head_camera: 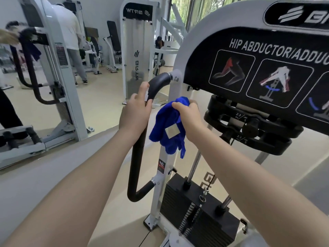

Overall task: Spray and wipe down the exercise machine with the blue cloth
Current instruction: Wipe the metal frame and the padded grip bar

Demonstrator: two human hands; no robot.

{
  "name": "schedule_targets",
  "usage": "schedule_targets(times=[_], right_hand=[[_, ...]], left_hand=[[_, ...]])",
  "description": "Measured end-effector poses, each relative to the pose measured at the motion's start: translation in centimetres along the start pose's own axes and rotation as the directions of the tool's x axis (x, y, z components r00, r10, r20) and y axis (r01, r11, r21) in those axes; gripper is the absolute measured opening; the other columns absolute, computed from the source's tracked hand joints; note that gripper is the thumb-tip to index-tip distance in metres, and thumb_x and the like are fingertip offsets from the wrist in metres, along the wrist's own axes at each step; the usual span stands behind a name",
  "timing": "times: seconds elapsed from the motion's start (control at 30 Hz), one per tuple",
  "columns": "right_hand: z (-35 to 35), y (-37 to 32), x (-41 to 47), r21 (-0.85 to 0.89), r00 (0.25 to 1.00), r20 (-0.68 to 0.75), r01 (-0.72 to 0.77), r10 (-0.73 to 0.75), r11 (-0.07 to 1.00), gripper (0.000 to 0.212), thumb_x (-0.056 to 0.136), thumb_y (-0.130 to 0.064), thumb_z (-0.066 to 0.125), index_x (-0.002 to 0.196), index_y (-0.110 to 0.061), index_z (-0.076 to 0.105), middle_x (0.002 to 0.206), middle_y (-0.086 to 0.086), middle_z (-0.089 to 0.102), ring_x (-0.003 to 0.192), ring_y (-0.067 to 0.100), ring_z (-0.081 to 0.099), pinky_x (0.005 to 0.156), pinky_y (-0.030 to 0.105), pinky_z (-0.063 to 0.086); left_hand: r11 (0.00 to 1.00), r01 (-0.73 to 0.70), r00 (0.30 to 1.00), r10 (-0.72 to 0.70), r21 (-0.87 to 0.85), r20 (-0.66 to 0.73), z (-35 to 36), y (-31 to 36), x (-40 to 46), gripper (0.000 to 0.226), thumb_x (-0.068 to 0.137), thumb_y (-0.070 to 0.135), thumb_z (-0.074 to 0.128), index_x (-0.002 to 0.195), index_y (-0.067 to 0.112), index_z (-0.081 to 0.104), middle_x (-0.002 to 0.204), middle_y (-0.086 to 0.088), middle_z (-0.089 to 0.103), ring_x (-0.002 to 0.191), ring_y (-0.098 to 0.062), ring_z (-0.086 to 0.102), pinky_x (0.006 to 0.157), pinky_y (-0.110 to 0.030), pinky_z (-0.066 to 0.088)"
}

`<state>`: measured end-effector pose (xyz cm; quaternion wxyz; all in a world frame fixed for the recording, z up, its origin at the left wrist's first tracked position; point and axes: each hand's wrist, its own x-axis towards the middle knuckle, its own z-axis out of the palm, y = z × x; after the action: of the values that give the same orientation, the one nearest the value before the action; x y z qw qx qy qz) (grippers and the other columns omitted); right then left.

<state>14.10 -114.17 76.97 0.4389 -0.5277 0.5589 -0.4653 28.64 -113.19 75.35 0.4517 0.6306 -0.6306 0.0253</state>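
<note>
The white exercise machine (173, 90) has a black padded handle bar (139, 145) curving down its left side. My left hand (136, 111) is right against the bar's upper bend and holds a small white spray bottle (147, 95), which is mostly hidden by my fingers; my index finger is raised on top of it. My right hand (189, 118) grips a bunched blue cloth (167, 129) just right of the bar, in front of the white upright. The cloth hangs down with a pale label showing.
A black weight stack (195, 207) with chrome guide rods sits below my right arm. The machine's black instruction panel (263, 68) fills the upper right. A wall mirror (99, 77) on the left reflects other machines and people. A beige ledge (53, 166) runs under the mirror.
</note>
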Motion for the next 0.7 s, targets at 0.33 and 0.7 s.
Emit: schedule_targets(times=[0.33, 0.7], right_hand=[[1.9, 4.2, -0.1, -0.037, 1.000, -0.028, 0.001, -0.002, 0.999, 0.031, 0.087, -0.029, 0.056, 0.109, -0.027, 0.035, 0.102, 0.000, 0.054, 0.086, 0.018, 0.056, 0.074, 0.037, 0.051], [4.4, 4.1, -0.3, -0.373, 0.788, 0.090, 0.594, -0.609, 0.713, 0.051, 0.093, -0.012, 0.051, 0.141, -0.019, 0.033, 0.130, 0.002, 0.038, 0.095, 0.006, 0.043, 0.078, 0.012, 0.038]], left_hand=[[0.982, 0.188, 0.977, -0.185, -0.026, 0.106, 2.6, -4.5, -6.5, 0.038, 0.097, 0.027, 0.042, 0.134, 0.027, 0.032, 0.109, -0.007, 0.057, 0.077, -0.020, 0.055, 0.059, -0.029, 0.038], [0.954, 0.235, 0.972, -0.234, -0.186, 0.029, 1.9, -3.7, -5.7, 0.039, 0.093, 0.025, 0.053, 0.129, 0.023, 0.038, 0.094, 0.003, 0.050, 0.073, -0.013, 0.048, 0.054, -0.019, 0.033]])
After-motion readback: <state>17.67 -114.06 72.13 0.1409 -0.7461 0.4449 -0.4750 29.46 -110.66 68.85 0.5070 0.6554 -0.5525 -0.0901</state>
